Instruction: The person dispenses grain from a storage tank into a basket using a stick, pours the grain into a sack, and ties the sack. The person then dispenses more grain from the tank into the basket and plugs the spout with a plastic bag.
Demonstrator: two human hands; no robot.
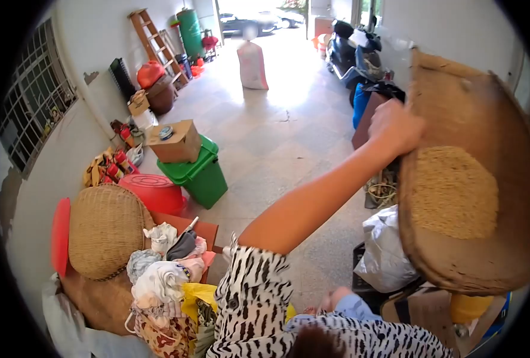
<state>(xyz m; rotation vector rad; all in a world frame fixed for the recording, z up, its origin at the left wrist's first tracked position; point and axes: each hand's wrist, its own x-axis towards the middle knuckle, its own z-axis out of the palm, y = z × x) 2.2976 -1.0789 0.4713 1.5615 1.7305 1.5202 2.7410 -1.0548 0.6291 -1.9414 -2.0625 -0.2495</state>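
A tilted woven winnowing basket (450, 107) fills the right side of the view, with a large patch of golden grain (454, 194) lying in it. Stretched across from the lower left, my left arm ends at my left hand (396, 126), which is closed round the basket's near left rim. My fingertips are partly hidden behind that rim. No part of my right hand shows; the basket's far right edge runs into the dark border.
A silver bag (385, 250) stands below the basket. To the left are a green bin (202, 179) with a cardboard box (175, 141) on it, a red tub (153, 194), a wicker basket (105, 231) and piled clothes (163, 280). A scooter (354, 59) and a standing sack (252, 67) are farther off.
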